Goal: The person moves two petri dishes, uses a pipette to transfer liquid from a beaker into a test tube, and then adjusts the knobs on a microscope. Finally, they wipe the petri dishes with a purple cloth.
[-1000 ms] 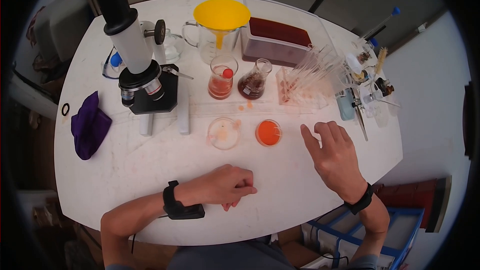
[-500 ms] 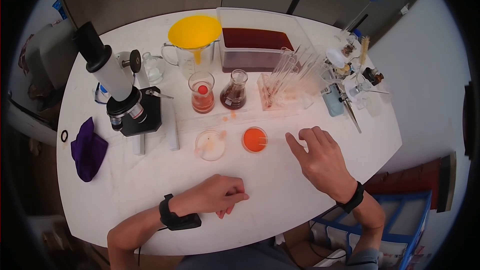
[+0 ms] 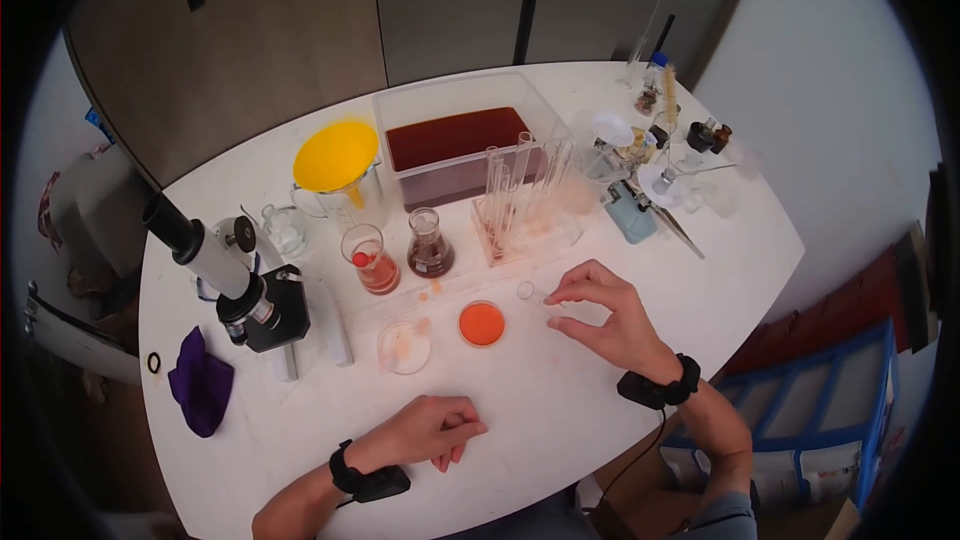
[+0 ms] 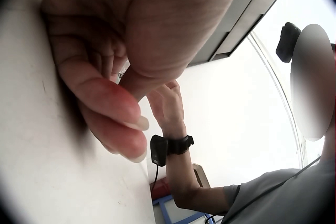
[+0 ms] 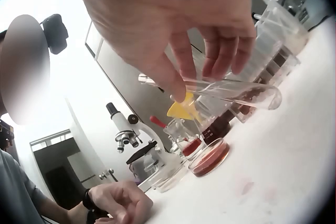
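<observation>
Between thumb and fingers my right hand (image 3: 615,322) pinches a clear glass test tube (image 5: 236,91). In the right wrist view the tube lies nearly level above the table, its rounded end pointing right. The head view shows its open mouth pointing left, near a Petri dish of orange-red liquid (image 3: 482,324). A second, clear Petri dish (image 3: 404,348) with pale stains lies to the left of that one. My left hand (image 3: 430,430) rests on the near part of the table, fingers loosely curled, holding nothing.
A test tube rack (image 3: 497,240), a flask of dark liquid (image 3: 430,255) and a glass of red liquid (image 3: 375,268) stand behind the dishes. Further back are a yellow funnel (image 3: 336,155) and a plastic tub (image 3: 460,175). A microscope (image 3: 240,280) and purple cloth (image 3: 203,385) are at left.
The head view has shifted, so the table's things appear lower. My right hand has turned, showing its thumb and the tube more plainly. My left hand keeps its pose on the table.
</observation>
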A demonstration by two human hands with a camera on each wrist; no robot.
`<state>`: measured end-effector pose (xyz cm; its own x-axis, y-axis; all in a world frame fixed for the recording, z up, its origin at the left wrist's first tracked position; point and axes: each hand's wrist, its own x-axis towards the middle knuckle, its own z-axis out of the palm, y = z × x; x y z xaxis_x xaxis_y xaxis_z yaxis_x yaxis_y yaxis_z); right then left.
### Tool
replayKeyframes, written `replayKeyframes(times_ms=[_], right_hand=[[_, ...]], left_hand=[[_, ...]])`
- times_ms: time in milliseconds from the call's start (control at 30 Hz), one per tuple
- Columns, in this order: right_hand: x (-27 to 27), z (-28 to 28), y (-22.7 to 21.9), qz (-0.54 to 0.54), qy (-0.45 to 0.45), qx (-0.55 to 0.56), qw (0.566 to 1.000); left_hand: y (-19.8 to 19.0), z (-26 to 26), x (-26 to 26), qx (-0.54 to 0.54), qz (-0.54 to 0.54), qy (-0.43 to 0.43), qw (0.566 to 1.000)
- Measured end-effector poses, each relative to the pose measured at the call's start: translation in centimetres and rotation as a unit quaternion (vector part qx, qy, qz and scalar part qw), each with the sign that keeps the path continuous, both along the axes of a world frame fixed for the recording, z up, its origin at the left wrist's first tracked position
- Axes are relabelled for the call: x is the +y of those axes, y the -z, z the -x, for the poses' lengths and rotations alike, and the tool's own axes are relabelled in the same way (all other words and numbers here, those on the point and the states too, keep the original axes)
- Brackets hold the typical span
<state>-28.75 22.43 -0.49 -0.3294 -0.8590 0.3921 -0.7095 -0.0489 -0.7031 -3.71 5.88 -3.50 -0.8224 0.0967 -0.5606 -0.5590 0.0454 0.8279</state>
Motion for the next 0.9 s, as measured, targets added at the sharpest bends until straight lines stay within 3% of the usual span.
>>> replayKeyframes(times_ms=[67, 333, 433, 700, 767, 900], right_hand=[[-0.2, 0.9, -0.6, 0.02, 0.042, -0.079, 0.996], [-3.1, 5.6, -2.5, 0.139, 0.174, -0.163, 0.961], [-4.7, 6.1, -0.2, 0.146, 0.148, -0.09, 0.974], [-6.6, 5.9, 0.2, 0.067, 0.173, -0.02, 0.982], [-6.9, 6.0, 0.4, -0.036, 0.164, -0.003, 0.986], [-6.8, 5.7, 1.2, -0.051, 0.177, 0.026, 0.983]], left_hand=[[-0.1, 0.0, 0.1, -0.003, 0.001, 0.001, 1.0], [-0.1, 0.0, 0.1, -0.005, -0.005, -0.001, 1.0], [0.0, 0.0, 0.1, -0.004, -0.002, 0.001, 1.0], [0.2, -0.1, 0.0, 0.006, -0.007, 0.002, 1.0], [-0.1, 0.0, 0.0, 0.001, -0.004, 0.002, 1.0], [0.0, -0.2, 0.0, 0.007, -0.009, -0.002, 1.0]])
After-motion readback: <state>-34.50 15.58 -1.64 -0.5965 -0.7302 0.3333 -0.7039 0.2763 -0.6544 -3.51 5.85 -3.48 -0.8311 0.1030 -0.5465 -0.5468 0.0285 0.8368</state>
